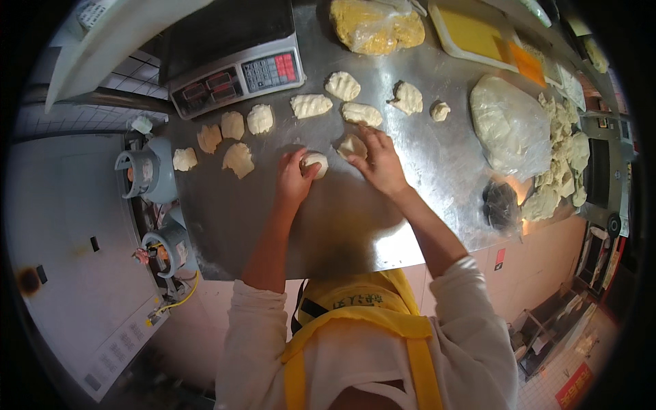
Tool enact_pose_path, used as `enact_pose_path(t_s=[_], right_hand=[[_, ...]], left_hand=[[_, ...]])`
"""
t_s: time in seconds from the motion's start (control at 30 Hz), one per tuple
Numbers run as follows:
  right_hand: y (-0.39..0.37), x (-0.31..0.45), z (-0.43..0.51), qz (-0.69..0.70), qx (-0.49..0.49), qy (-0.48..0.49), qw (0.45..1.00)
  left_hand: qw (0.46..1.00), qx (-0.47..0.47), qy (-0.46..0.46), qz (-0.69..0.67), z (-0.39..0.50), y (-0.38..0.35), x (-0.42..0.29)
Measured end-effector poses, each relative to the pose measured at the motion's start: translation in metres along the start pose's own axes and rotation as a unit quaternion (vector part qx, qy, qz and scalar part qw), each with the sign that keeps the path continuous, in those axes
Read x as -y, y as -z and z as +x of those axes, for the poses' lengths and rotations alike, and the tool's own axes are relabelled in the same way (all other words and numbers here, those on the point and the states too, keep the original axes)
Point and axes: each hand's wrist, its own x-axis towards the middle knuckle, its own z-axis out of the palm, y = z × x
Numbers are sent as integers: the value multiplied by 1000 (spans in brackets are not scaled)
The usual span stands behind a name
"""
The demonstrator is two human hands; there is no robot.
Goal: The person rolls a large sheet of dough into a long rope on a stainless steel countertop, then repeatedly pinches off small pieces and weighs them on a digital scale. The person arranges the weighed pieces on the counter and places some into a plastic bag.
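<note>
My left hand (293, 177) grips a smooth, rounded piece of pale dough (316, 160) on the steel tabletop (338, 215), thumb on its near side. To its right, my right hand (383, 164) holds a hollowed dough piece (351, 147) between thumb and fingers. Just beyond its fingertips lies an oblong dough piece (362, 114). A ridged lump (311, 105) and another ridged lump (343, 85) lie farther back. Toward the left edge, several more dough pieces (238, 159) are scattered. A torn lump (408, 98) and a small scrap (439, 111) lie at back right.
A digital scale (236, 77) stands at back left. Behind is a bag of yellow filling (378, 28), beside a tray (476, 33). On the right are plastic-covered dough (507, 123), a rough dough heap (558, 159) and a dark bagged object (502, 205). Gas cylinders (164, 169) flank the table's left edge.
</note>
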Motion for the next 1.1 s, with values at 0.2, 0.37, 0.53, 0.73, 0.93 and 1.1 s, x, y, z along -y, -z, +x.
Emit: enact_pose_path(t_s=[0.2,0.37,0.53,0.73,0.93,1.1], right_hand=[[-37,-13,-25,21,6,54,998],[11,-15,-44,16,-144,26,989],[27,-55,-69,-114,-19,69,991],[4,-47,-52,-260,14,-64,963],[-26,-43,-73,-312,46,-56,947],[-28,-49,-63,-310,48,-71,947]], left_hand=[[986,51,40,-152,-18,5,12],[901,-10,56,-431,-20,19,16],[969,26,103,-223,-19,33,35],[984,31,-175,4,-50,34,-16],[978,8,-208,-29,-112,24,6],[991,-52,-122,19,-112,23,12]])
